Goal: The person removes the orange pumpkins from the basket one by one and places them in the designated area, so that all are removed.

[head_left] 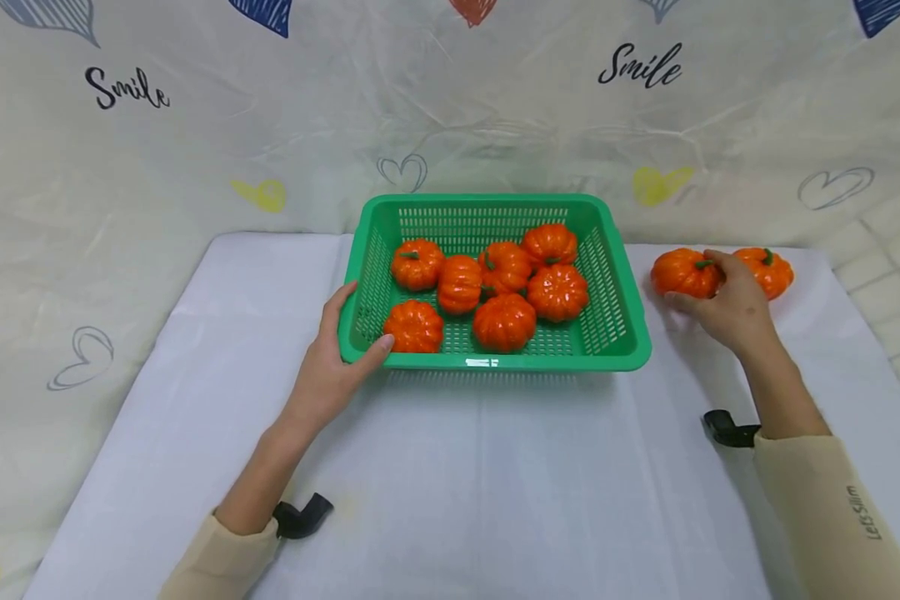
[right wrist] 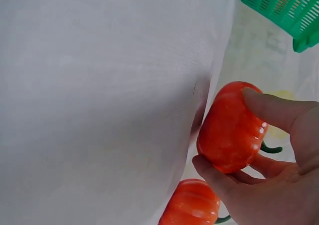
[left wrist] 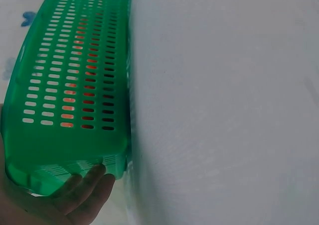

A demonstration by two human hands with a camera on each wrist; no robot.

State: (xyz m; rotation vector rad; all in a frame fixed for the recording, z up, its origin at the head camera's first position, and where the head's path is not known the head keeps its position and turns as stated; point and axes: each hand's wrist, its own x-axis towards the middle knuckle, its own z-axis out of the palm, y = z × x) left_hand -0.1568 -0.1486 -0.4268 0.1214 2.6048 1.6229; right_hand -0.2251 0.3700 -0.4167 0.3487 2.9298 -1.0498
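A green slotted plastic basket (head_left: 487, 362) holds several shiny orange toy pumpkins (head_left: 505, 322). At its near left corner my left hand (head_left: 324, 367) grips it, thumb over the rim; in the left wrist view the fingers lie against the end wall of the basket (left wrist: 70, 148). To the right of the basket, my right hand (head_left: 742, 308) holds a toy pumpkin (head_left: 678, 273) with a green stem between thumb and fingers. Another pumpkin (head_left: 771, 273) sits just right of that hand. The right wrist view shows the held pumpkin (right wrist: 230, 130) close to the tablecloth.
A white cloth (head_left: 480, 483) covers the table. Behind it hangs a pale printed sheet (head_left: 495, 108) with hearts and "Smile" lettering. Black wrist mounts (head_left: 303, 517) show at both sleeves. Pale tiles (head_left: 896, 304) appear past the right table edge.
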